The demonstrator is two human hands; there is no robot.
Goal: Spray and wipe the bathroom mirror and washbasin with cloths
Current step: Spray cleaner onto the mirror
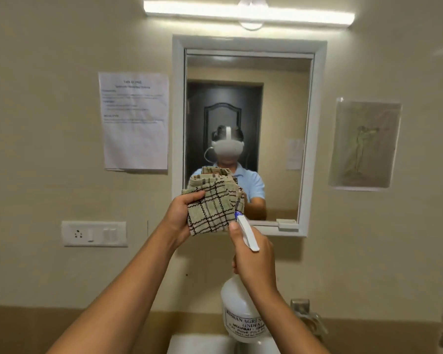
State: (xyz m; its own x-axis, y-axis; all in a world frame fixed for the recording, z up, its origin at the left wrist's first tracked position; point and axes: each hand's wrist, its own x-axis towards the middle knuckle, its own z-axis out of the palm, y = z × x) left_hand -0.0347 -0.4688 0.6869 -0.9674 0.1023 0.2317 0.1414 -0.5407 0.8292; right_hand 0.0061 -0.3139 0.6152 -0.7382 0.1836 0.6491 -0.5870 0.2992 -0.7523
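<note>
One checked cloth [211,203], soft and light, is gripped bunched in the left hand [182,213] in front of the mirror [248,123]. One spray bottle [241,310], smooth and likely slippery, is best taken at its neck, where the right hand [253,256] is curled, nozzle aimed at the cloth. One washbasin [197,344] is seen below.

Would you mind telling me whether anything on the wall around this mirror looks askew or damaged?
The plastic-sleeved green drawing right of the white-framed mirror hangs tilted, and the printed white paper notice on its left curls away at the bottom edge. Nothing looks spilled or broken.
</note>
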